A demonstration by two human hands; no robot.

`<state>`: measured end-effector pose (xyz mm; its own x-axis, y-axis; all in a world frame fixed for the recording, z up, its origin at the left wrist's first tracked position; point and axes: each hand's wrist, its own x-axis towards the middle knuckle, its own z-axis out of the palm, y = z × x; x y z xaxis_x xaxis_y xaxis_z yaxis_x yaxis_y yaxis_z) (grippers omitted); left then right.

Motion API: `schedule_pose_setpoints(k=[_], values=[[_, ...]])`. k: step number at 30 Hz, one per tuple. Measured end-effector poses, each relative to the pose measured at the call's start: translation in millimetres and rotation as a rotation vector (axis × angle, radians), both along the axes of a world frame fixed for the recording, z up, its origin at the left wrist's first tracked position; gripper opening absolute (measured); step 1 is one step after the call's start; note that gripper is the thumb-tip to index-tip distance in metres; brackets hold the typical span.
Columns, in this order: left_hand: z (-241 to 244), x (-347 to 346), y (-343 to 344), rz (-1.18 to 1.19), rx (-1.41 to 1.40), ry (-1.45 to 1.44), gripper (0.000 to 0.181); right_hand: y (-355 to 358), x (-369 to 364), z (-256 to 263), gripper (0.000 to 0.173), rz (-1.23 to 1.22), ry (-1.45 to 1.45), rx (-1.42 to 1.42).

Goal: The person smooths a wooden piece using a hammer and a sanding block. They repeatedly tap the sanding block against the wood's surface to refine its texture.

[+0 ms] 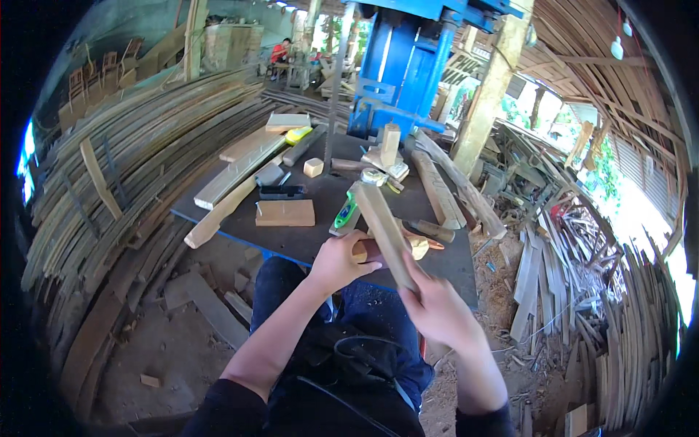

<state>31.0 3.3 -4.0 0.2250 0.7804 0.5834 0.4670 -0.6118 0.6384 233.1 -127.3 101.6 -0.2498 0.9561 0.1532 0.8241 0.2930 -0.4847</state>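
My right hand (439, 308) is closed around the lower end of a squared wooden stick (379, 224), which slants up and left over the dark tabletop (240, 216). My left hand (341, 262) grips a short brownish wooden piece (374, 252) near the table's front edge, and the stick passes over or beside it. Whether the two touch, I cannot tell. A pale rounded wooden piece (419, 247) shows just right of the stick. Behind my left hand lies a green-handled tool (345, 210). A rectangular wooden block (285, 213) rests to the left, beside a black tray-like object (282, 192).
A thin vertical saw blade (333, 93) rises through the table before a blue bandsaw frame (398, 71). Wooden boards (240, 170) lie left, shaped timbers (437, 191) right. Stacked planks (142, 142) and offcuts (546, 278) flank the table. A person (280, 53) sits far behind.
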Motion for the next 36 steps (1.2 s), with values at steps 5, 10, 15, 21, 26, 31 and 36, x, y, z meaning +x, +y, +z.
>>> schedule_pose_setpoints(k=[5, 10, 15, 21, 26, 31, 36], values=[[6.7, -5.7, -2.3, 0.052, -0.055, 0.007, 0.056, 72.5, -30.4, -24.4, 0.063, -0.028, 0.07, 0.132], [6.5, -2.0, -0.6, 0.015, -0.058, -0.017, 0.057, 19.4, -9.9, -17.8, 0.066, -0.051, 0.074, 0.082], [-4.0, 3.4, 0.0, 0.057, -0.035, -0.014, 0.056, -85.0, 21.6, -12.7, 0.071, -0.052, 0.001, 0.036], [7.9, 7.8, -11.1, 0.105, -0.066, 0.011, 0.054, -112.7, 33.1, -16.3, 0.073, -0.105, -0.046, 0.007], [0.4, 7.6, -5.2, 0.114, 0.045, 0.061, 0.055, -70.8, 1.3, -21.0, 0.078, -0.185, -0.143, 0.034], [5.7, 2.0, -7.2, 0.088, 0.062, 0.025, 0.054, -18.2, 1.7, -43.3, 0.079, -0.096, -0.034, 0.198], [2.7, 6.6, -8.7, 0.108, 0.032, 0.017, 0.054, -62.2, 42.4, -30.7, 0.075, -0.109, -0.091, 0.207]])
